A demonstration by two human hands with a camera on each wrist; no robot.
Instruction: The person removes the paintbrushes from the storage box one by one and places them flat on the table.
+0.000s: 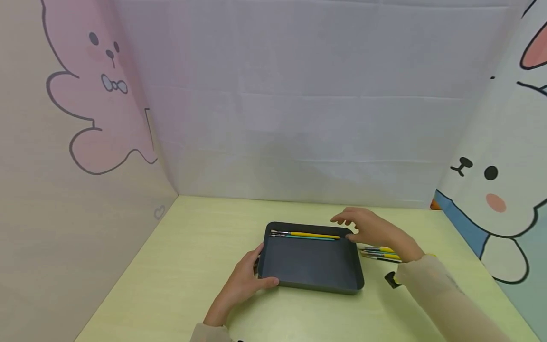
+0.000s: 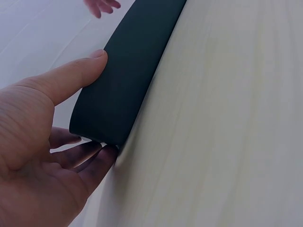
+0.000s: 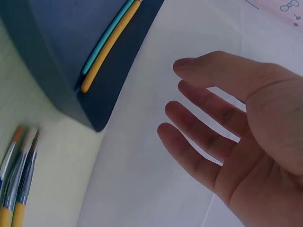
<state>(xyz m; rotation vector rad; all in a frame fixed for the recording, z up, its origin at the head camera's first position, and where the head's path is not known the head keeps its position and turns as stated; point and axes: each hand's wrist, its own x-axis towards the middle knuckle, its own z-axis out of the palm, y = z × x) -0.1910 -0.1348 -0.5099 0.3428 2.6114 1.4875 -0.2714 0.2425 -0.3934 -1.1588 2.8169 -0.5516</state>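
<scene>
A dark shallow tray lies on the table, and two paintbrushes, one with a yellow handle and one with a teal handle, rest side by side along its far edge. My left hand grips the tray's near left corner. In the left wrist view the thumb presses one wall while the other fingers reach round the end. Over the tray's far right corner hovers my right hand, its fingers loosely bent and holding nothing. The right wrist view shows a gap between its fingers and the tray.
Right of the tray, several more paintbrushes lie together on the pale yellow table, partly hidden by the right forearm. A small dark object shows beside the right sleeve. Cloth walls with cartoon animals stand behind and on both sides.
</scene>
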